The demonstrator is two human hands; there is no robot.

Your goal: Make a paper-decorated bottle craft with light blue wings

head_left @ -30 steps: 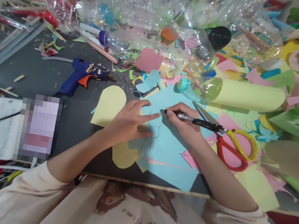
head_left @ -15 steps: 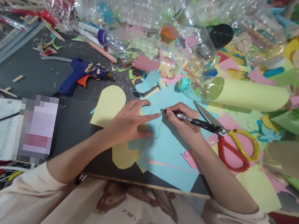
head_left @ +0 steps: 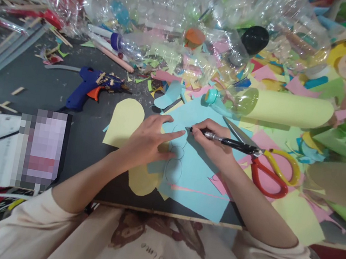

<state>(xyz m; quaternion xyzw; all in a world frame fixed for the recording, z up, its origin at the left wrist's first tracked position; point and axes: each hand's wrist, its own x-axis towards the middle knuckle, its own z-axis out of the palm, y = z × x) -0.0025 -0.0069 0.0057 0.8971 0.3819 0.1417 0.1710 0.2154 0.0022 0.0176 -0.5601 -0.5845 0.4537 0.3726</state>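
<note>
My right hand (head_left: 213, 141) grips a black pen (head_left: 231, 142), its tip touching a light blue sheet of paper (head_left: 198, 174). Outlined shapes run down the sheet's left part, with a rounded one lowest. My left hand (head_left: 151, 139) rests with fingers spread over the sheet's left edge and hides part of the drawing. Left of that hand lies a pale yellow paper piece (head_left: 124, 123) with a rounded top. Another yellow piece (head_left: 142, 180) is partly under my left hand and forearm. Scissors with red and yellow handles (head_left: 263, 159) lie open just right of my right hand.
A blue glue gun (head_left: 81, 91) lies at the left, beyond a phone (head_left: 44, 147). Behind the sheet is a bottle with yellow-green paper around it (head_left: 290, 110). Clear plastic bottles (head_left: 148, 4) and paper scraps (head_left: 266, 74) crowd the back.
Both hands and the pen stay almost in place. The view has shifted slightly, so objects at the left appear a little farther left.
</note>
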